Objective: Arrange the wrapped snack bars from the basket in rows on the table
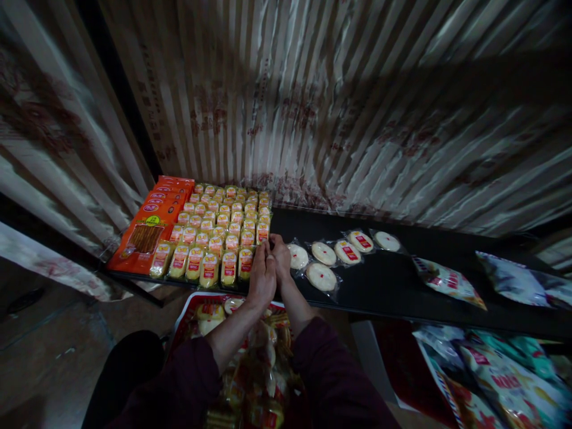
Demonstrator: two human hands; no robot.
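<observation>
My left hand (263, 271) and my right hand (280, 256) meet over the black shelf, at the right front end of the rows of small yellow packaged cakes (209, 268). The fingers of both are closed and pressed together; anything between them is hidden from me. Just right of my right hand lies a round white pastry (297, 256) in clear wrapping. Several more wrapped round pastries (322, 277) are spread further along, some with red labels. Below my forearms, a red, white-rimmed crate (182, 316) holds mixed wrapped pastries and cakes.
Orange snack packets (145, 223) lie overlapped at the left end of the black shelf (379, 292). Toward its right lie a printed bag (449, 281) and a whitish bag (512, 279). A box of bagged snacks (504, 375) stands lower right. Corrugated, printed sheeting (304, 119) rises behind.
</observation>
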